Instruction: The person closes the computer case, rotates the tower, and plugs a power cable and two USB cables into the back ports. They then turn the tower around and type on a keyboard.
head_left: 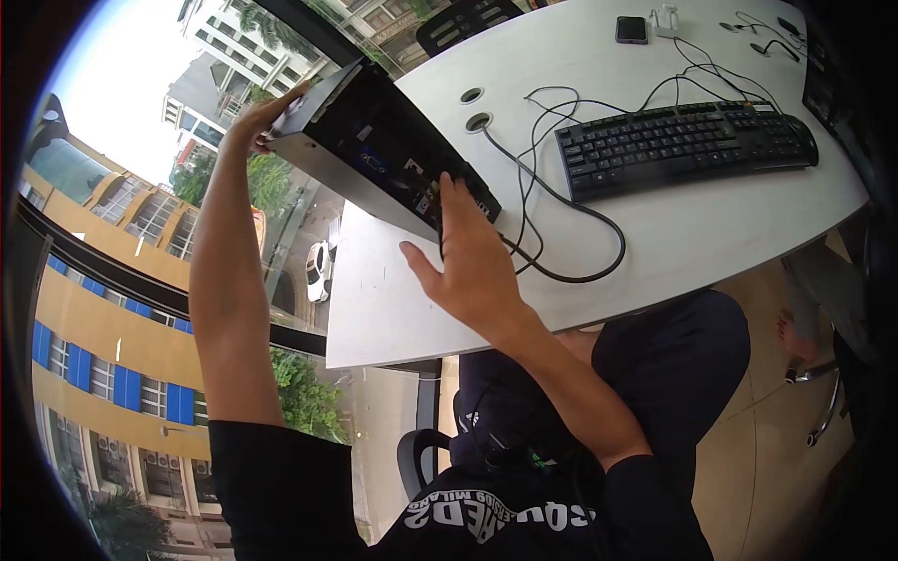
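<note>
A desktop computer tower with a black rear panel and light-coloured side stands at the table's left part, tilted in my view. My left hand grips its top far edge, the fingers partly hidden behind the case. My right hand reaches to the rear panel, fingers stretched toward the lower ports and thumb held apart. Blue ports show above those fingertips. A thick black cable loops from a table hole to the tower's lower back. Whether my right fingertips touch a plug is hidden.
The white table also bears a black keyboard, thin cables, a phone, a white adapter and earphones. A window lies to the left. Another person's hand shows at right, below the table.
</note>
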Tool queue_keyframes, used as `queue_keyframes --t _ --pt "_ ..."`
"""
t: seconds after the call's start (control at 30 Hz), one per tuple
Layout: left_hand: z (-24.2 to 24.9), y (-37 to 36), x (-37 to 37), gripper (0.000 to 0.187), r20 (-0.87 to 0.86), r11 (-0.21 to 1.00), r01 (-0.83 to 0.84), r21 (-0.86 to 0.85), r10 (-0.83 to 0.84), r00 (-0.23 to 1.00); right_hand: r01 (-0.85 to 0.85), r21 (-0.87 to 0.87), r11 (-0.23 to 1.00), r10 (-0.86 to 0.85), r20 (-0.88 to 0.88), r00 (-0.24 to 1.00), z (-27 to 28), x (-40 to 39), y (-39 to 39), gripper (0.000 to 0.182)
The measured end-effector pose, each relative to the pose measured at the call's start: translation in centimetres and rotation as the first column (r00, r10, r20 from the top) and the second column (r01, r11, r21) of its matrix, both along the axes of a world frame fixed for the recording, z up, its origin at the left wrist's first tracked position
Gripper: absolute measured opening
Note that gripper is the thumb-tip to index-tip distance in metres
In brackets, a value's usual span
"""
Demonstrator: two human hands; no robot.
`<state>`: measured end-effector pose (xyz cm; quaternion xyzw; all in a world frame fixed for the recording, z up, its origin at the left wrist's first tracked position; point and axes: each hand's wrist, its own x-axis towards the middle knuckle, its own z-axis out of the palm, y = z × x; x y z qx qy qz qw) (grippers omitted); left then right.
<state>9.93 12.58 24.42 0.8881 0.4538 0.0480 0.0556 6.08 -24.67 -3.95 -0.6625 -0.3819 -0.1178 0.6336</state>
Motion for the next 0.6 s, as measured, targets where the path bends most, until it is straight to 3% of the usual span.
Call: queue_keyframes --t 0.03,0.2,0.23,0.3,0.4,0.6 --pt "0.3 0.6 -0.2 0.131 -0.045 0.995 -0.049 -0.087 0.045 0.998 -0.023 0.01 1.0 0.023 -0.027 0.999 0.1 0.3 -0.1 0.084" --pt "0.6 0.7 -3.8 0.131 -0.012 0.981 -0.192 -0.039 0.191 0.981 -0.094 0.018 0.995 0.096 -0.149 0.984 0.1 2.1 -0.9 0.072" --pt "1.0 0.8 -4.8 0.134 -0.017 0.984 -0.13 -0.125 0.129 0.991 -0.095 0.013 0.995 0.096 -0.142 0.985 -0.1 2.3 -1.1 0.071" --pt "1.7 3.7 -5.2 0.136 -0.066 0.974 -0.19 -0.121 0.183 0.981 -0.018 0.038 0.999 0.019 -0.02 1.0 -0.8 2.5 -0.8 0.069" --pt "1.2 2.2 -6.1 0.127 -0.042 0.991 -0.097 -0.088 0.093 0.995 -0.119 -0.086 0.989 0.108 -0.117 0.987 0.4 2.3 -1.9 0.067" --pt "-0.7 2.9 -4.5 0.118 -0.007 0.999 0.033 -0.026 -0.033 0.999 -0.158 -0.158 0.975 0.123 -0.213 0.969 1.5 2.4 -3.1 0.06"
